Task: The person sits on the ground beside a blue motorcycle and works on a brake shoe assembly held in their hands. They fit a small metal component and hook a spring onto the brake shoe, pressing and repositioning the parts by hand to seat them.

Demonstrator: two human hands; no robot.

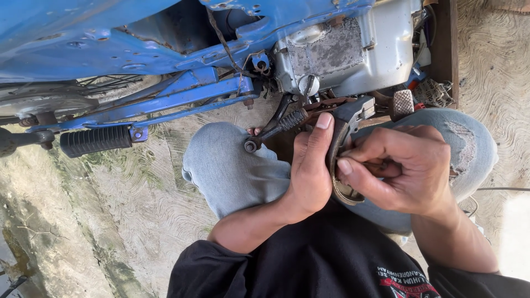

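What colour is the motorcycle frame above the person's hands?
Blue, with worn, chipped paint on the frame; the head view, the only one, shows it.

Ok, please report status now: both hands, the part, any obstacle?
Left hand grips curved brake shoe. Right hand pinches small tool against it. Kick lever close above.

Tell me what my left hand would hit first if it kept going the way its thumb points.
Probably the black lever just beyond the thumb of the left hand, then the silver engine case behind it. Depth is unclear from this view, so the hand might pass over the lever.
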